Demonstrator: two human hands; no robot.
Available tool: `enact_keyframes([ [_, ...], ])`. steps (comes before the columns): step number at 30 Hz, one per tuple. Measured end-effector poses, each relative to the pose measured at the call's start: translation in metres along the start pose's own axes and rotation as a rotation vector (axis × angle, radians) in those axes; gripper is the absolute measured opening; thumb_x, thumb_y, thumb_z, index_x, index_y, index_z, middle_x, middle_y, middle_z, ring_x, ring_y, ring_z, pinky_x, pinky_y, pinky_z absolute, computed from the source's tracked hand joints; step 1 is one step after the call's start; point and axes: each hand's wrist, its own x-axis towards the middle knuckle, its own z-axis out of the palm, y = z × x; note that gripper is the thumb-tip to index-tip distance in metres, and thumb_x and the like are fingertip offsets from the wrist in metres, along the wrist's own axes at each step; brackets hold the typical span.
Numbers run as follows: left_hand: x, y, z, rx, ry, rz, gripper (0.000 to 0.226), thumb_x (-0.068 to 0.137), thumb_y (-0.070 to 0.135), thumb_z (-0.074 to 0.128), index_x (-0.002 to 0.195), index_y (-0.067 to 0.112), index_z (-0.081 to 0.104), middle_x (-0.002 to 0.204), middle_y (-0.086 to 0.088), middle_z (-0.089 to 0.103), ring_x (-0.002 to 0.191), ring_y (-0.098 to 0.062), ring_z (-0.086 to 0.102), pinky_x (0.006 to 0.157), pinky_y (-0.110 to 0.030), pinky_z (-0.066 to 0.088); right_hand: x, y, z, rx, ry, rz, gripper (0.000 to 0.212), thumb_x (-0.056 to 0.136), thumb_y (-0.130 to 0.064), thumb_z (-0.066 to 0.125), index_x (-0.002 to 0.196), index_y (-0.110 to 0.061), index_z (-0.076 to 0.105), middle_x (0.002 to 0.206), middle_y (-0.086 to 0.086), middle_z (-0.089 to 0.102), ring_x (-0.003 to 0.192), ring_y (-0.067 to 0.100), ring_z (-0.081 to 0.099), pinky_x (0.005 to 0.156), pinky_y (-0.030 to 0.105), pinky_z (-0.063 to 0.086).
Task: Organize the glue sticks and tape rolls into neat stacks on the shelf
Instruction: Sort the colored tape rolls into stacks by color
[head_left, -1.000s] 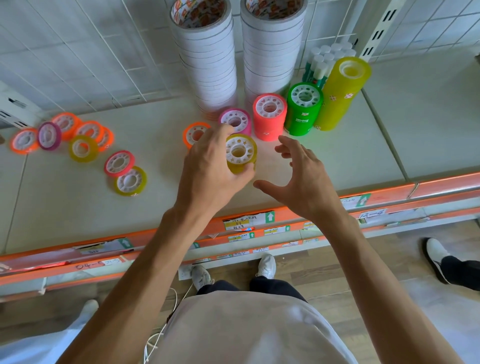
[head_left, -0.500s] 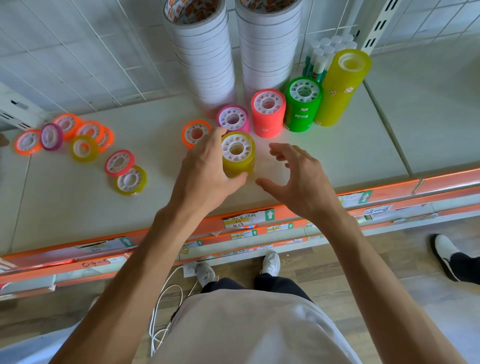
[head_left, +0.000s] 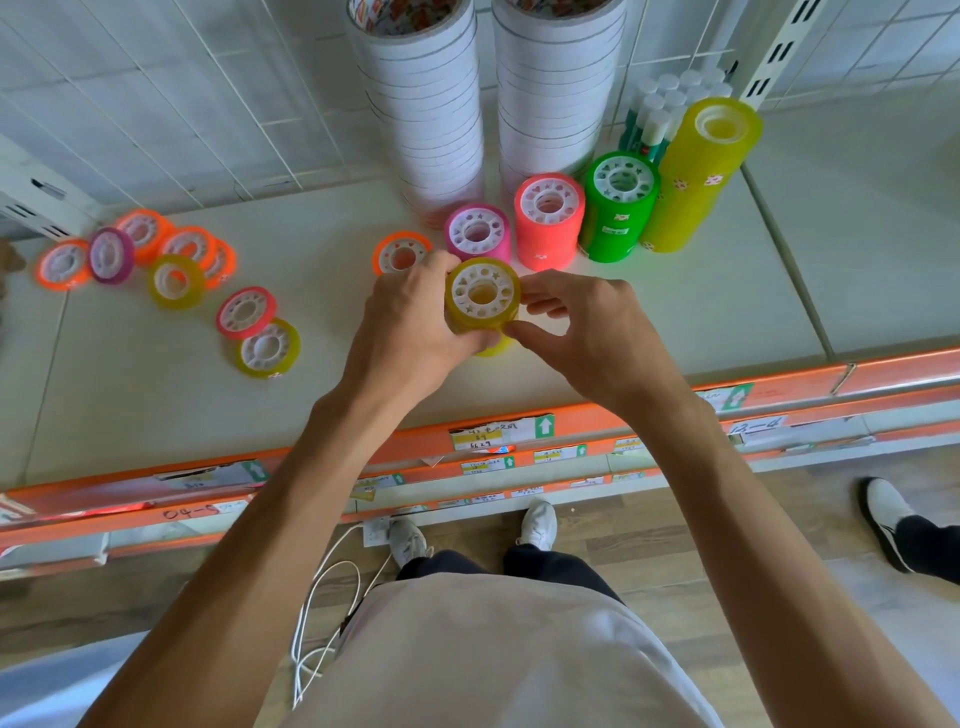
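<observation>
white shelf (head_left: 130, 405) with an orange front rail and price labels, a wire grid behind it. near the front middle, both hands close on a short stack of yellow tape rolls (head_left: 483, 301): the left hand (head_left: 410, 332) wraps its curled fingers round the stack's left side, and the right hand (head_left: 582, 332) pinches its right side between thumb and fingertips. whether the stack rests on the shelf or is lifted, i cannot tell.

just behind it stand an orange roll (head_left: 400, 254), a pink stack (head_left: 478, 231), a taller coral stack (head_left: 548, 218), a green stack (head_left: 618, 205) and a tall yellow stack (head_left: 701, 176), in a row rising to the right. two tall columns of white tape (head_left: 426, 104) stand at the back, with white-capped glue sticks (head_left: 660, 109) beside them.

loose rolls lie scattered far left: orange, purple and yellow ones in a cluster (head_left: 140, 254), then a pink roll (head_left: 244, 312) overlapping a yellow one (head_left: 267, 347).

on the wooden floor below are white shoes and a white cable (head_left: 317, 613).
</observation>
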Motion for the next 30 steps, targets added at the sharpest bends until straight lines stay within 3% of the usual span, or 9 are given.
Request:
enact_keyframes([
  [4, 0.003, 0.0, -0.001, 0.007, -0.021, -0.018, 0.067, 0.061, 0.041, 0.094, 0.115, 0.016, 0.065, 0.106, 0.0, 0.073, 0.095, -0.017, 0.069, 0.084, -0.038, 0.057, 0.003, -0.002, -0.003, -0.103, -0.044, -0.025, 0.038, 0.087, -0.035, 0.075, 0.117, -0.013, 0.07, 0.104, 0.004, 0.075, 0.095, 0.021, 0.069, 0.085, 0.045, 0.055],
  [11, 0.008, -0.002, -0.003, 0.047, -0.071, -0.032, 0.073, 0.056, 0.046, 0.095, 0.115, 0.017, 0.062, 0.107, -0.002, 0.07, 0.097, -0.02, 0.066, 0.085, -0.042, 0.056, 0.006, -0.008, -0.008, -0.214, -0.114, -0.027, 0.041, 0.089, -0.037, 0.072, 0.121, -0.012, 0.068, 0.109, 0.009, 0.073, 0.1, 0.029, 0.067, 0.086, 0.046, 0.054],
  [14, 0.006, 0.0, -0.006, 0.08, -0.078, 0.004, 0.078, 0.058, 0.047, 0.094, 0.119, 0.014, 0.06, 0.111, -0.003, 0.069, 0.104, -0.024, 0.062, 0.088, -0.041, 0.052, 0.002, -0.01, -0.012, -0.263, -0.134, 0.019, 0.053, 0.087, -0.038, 0.073, 0.131, -0.011, 0.061, 0.118, 0.009, 0.07, 0.11, 0.03, 0.063, 0.092, 0.047, 0.051],
  [18, -0.003, -0.007, -0.016, 0.088, -0.085, 0.037, 0.082, 0.06, 0.046, 0.093, 0.124, 0.01, 0.057, 0.119, -0.006, 0.067, 0.108, -0.03, 0.063, 0.091, -0.044, 0.05, -0.006, -0.026, -0.019, -0.22, -0.008, 0.048, 0.057, 0.085, -0.037, 0.076, 0.133, -0.012, 0.059, 0.119, 0.009, 0.07, 0.11, 0.028, 0.065, 0.092, 0.046, 0.052],
  [22, -0.019, -0.038, -0.035, 0.105, -0.028, 0.08, 0.077, 0.065, 0.043, 0.091, 0.127, 0.014, 0.057, 0.114, -0.007, 0.069, 0.101, -0.03, 0.066, 0.084, -0.046, 0.053, -0.005, -0.064, -0.004, -0.178, 0.056, -0.068, 0.051, 0.084, -0.03, 0.075, 0.129, -0.011, 0.06, 0.114, 0.01, 0.069, 0.103, 0.031, 0.064, 0.083, 0.043, 0.052],
  [26, -0.04, -0.088, -0.069, 0.199, 0.074, 0.13, 0.06, 0.077, 0.052, 0.067, 0.126, 0.017, 0.062, 0.114, -0.004, 0.069, 0.104, -0.029, 0.066, 0.084, -0.044, 0.054, 0.005, -0.102, 0.041, -0.172, -0.102, -0.197, 0.053, 0.084, -0.032, 0.075, 0.13, -0.014, 0.059, 0.12, 0.006, 0.064, 0.106, 0.03, 0.06, 0.083, 0.041, 0.051],
  [30, -0.057, -0.139, -0.105, 0.23, 0.111, 0.016, 0.054, 0.078, 0.032, 0.08, 0.128, 0.019, 0.063, 0.122, -0.003, 0.068, 0.109, -0.029, 0.064, 0.086, -0.042, 0.054, 0.016, -0.135, 0.092, -0.184, -0.193, -0.253, 0.056, 0.087, -0.034, 0.072, 0.136, -0.013, 0.055, 0.132, 0.006, 0.06, 0.118, 0.028, 0.057, 0.092, 0.041, 0.05],
])
